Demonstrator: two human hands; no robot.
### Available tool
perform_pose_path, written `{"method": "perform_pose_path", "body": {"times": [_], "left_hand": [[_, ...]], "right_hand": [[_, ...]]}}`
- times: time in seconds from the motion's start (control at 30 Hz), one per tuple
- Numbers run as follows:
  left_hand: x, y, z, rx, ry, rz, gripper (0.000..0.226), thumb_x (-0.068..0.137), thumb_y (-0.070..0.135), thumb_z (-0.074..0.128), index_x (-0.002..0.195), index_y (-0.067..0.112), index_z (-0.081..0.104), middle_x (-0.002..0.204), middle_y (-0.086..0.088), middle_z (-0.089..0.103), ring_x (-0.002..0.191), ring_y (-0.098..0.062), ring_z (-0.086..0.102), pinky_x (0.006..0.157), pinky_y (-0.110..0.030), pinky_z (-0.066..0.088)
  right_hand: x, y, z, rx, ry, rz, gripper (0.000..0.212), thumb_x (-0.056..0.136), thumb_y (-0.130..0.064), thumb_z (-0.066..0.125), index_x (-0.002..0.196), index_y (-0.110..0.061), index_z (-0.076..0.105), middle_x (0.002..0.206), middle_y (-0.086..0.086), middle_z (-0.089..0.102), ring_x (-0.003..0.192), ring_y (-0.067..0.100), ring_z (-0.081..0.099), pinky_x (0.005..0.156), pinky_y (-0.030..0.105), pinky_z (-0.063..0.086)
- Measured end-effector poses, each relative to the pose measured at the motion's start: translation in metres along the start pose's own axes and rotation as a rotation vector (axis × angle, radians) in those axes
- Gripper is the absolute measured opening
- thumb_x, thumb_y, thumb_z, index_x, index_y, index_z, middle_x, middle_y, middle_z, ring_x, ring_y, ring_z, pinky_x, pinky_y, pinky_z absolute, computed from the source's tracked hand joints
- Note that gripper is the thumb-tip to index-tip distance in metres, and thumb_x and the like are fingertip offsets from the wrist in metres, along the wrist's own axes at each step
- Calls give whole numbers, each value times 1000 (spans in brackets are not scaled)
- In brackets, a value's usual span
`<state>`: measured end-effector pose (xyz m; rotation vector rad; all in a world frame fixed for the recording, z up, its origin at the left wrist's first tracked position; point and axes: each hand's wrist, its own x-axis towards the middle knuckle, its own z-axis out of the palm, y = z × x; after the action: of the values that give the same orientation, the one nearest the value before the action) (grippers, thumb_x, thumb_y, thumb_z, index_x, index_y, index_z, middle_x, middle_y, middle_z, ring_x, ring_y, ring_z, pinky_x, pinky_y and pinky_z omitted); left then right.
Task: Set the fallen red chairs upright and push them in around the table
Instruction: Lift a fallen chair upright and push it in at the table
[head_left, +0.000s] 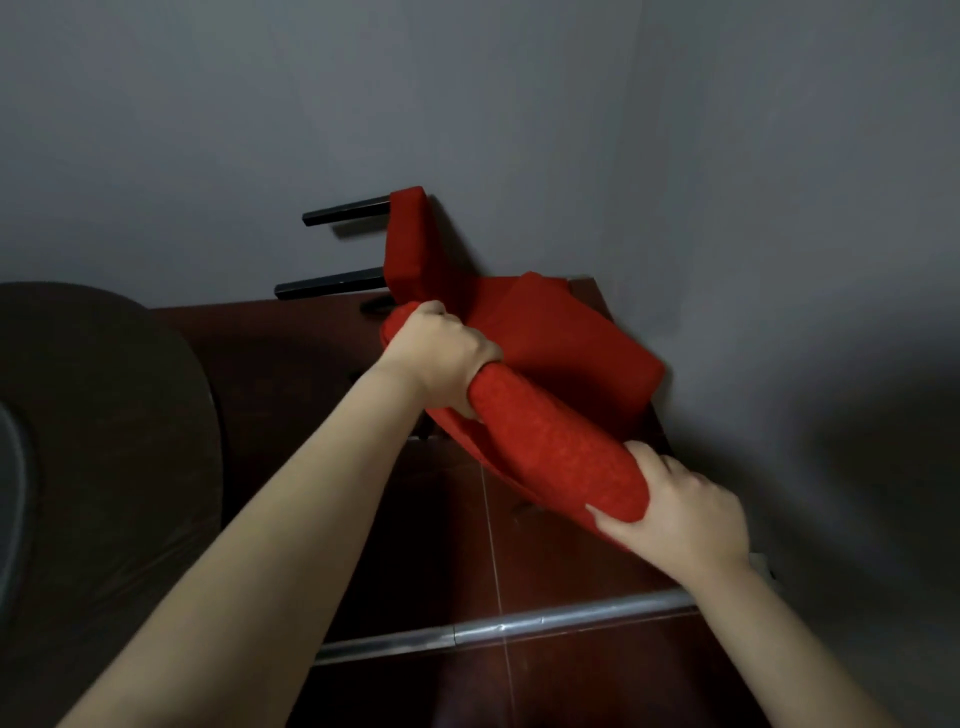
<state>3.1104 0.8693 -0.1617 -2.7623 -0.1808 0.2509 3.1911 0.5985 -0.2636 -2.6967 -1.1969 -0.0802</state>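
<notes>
A red upholstered chair (550, 332) lies tipped on its back near the grey wall, its seat standing on edge and its black legs (332, 285) pointing left in the air. My left hand (441, 358) grips the padded top edge of the backrest at its far end. My right hand (680, 509) grips the same backrest at its near end, thumb on the red fabric. The dark round table (104, 415) fills the left side of the view.
A grey wall (779, 260) stands close behind and to the right of the chair. The floor is dark red tile (545, 571), crossed by a metal threshold strip (493, 626) near my feet. The gap between table and wall is narrow.
</notes>
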Motion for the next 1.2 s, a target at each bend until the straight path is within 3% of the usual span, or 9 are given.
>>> {"method": "perform_pose_path", "body": {"times": [0.2,0.37,0.63,0.73,0.93,1.07,1.13,1.2], "left_hand": [[-18,2,13,-71,4,-78,50,65,73,63,102,39,62,100,12,68,96,-16,64,96,-37,39],[-62,8,28,-140,7,-209,46,64,67,66,97,36,66,93,12,69,89,-16,66,92,-35,40],[-108,80,25,-190,101,-485,44,51,66,53,77,33,67,71,11,67,59,-17,64,68,-36,48],[-121,109,18,-253,13,-614,47,41,64,70,77,34,68,69,12,67,57,-17,63,66,-37,49],[-147,153,12,-393,-123,-820,55,40,67,54,82,36,68,68,13,62,54,-17,62,55,-36,47],[-167,163,16,-585,-219,-927,65,25,68,60,83,38,67,68,17,61,49,-15,61,47,-34,46],[-173,156,15,-609,-203,-961,75,27,74,60,96,44,63,81,20,64,59,-11,65,53,-36,50],[-175,141,13,-632,-204,-1019,81,52,81,41,127,52,45,121,28,53,100,-7,62,86,-40,47]], "right_hand": [[13,5,-7,6,-32,-95,69,56,-83,55,100,-29,57,75,-5,64,59,21,65,47,24,34],[18,-4,-7,-18,-50,-238,66,53,-77,66,92,-25,60,67,-5,59,51,20,61,45,21,27],[45,33,-18,-35,-44,-525,64,51,-75,59,89,-24,65,68,-6,59,51,20,63,43,27,43],[62,41,-16,-21,-45,-682,66,53,-73,55,92,-21,67,67,-5,59,50,19,61,47,27,46],[92,30,-6,-39,-53,-959,74,50,-73,53,97,-18,69,70,-2,62,52,19,59,52,32,52],[111,-2,-3,-78,-37,-1126,76,45,-79,45,93,-23,67,69,-6,62,53,15,59,53,30,53],[120,-21,-1,-84,-45,-1187,76,40,-81,51,90,-24,62,67,-6,60,53,15,58,53,30,52],[131,-37,-1,-85,-62,-1219,78,35,-83,57,88,-25,59,66,-7,59,52,14,57,52,28,51]]}}
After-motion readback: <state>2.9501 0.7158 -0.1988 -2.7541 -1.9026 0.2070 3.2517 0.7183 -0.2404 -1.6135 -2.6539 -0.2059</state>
